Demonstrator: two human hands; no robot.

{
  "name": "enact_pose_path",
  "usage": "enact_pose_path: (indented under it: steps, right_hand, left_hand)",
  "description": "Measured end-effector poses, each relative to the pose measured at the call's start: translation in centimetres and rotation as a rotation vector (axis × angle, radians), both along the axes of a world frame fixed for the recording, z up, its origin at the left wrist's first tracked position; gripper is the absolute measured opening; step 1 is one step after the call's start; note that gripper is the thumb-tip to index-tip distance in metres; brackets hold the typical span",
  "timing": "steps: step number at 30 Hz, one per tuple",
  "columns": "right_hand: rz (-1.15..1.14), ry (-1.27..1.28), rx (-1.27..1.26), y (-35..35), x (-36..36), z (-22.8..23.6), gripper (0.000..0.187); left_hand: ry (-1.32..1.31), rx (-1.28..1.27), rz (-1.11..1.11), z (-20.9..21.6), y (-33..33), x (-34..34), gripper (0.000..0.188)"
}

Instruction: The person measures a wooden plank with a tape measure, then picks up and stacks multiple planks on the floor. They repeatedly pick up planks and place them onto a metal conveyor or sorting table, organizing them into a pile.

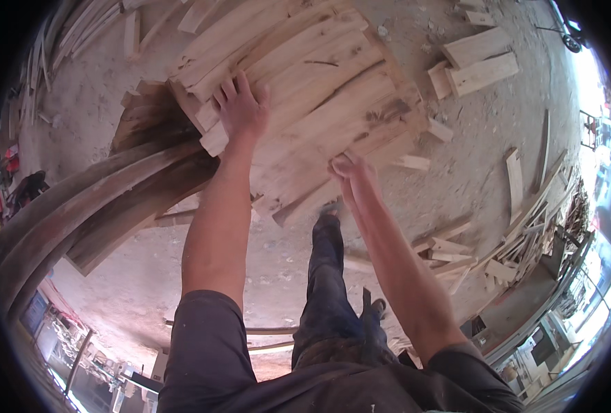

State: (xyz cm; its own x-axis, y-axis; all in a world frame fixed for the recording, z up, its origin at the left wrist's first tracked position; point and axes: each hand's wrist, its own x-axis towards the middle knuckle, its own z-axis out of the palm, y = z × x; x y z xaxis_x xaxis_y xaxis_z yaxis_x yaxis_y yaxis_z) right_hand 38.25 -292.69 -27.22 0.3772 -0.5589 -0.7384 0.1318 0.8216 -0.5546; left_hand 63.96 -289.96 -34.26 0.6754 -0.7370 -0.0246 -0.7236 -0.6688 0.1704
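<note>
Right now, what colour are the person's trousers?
Dark blue trousers, clearest in the head view.

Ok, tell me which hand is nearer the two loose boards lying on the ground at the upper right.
Right. The right hand is at the near edge of the plank stack, on the side toward the two loose boards. The left hand lies flat on the stack's far side.

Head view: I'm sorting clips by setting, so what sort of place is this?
Most likely a timber yard or rough woodworking shop. A big stack of pale planks lies under the left hand and right hand, offcuts litter the dusty floor, and long dark boards lie alongside.
</note>
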Motion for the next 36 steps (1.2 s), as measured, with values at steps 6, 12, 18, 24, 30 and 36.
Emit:
enact_pose_path:
  steps: [6, 12, 18, 24, 30, 36]
  right_hand:
    - [0.103, -0.085, 0.039, 0.2, -1.4, -1.5, 0.060]
    - [0.115, -0.009, 0.065, 1.4, -0.9, -2.9, 0.065]
    - [0.420, 0.340, -0.222, 3.7, -6.8, -3.3, 0.063]
    - [0.799, 0.853, -0.380, 7.2, -27.9, -5.8, 0.020]
    - [0.637, 1.046, -0.234, 16.7, -49.2, -4.0, 0.031]
    - [0.045, 0.798, -0.146, 29.5, -54.4, 2.7, 0.033]
  left_hand:
    - [-0.081, 0.049, -0.017, 0.2, -0.9, -0.5, 0.070]
    - [-0.065, 0.021, -0.072, -0.8, -0.5, 0.3, 0.081]
    - [0.054, 0.089, -0.111, 0.2, 1.1, -1.9, 0.087]
    - [0.140, 0.246, -0.128, 2.3, 4.4, -5.2, 0.089]
    - [0.181, 0.287, -0.048, 2.6, 11.8, -11.3, 0.083]
    - [0.576, 0.261, -0.099, 5.1, 22.3, -27.8, 0.078]
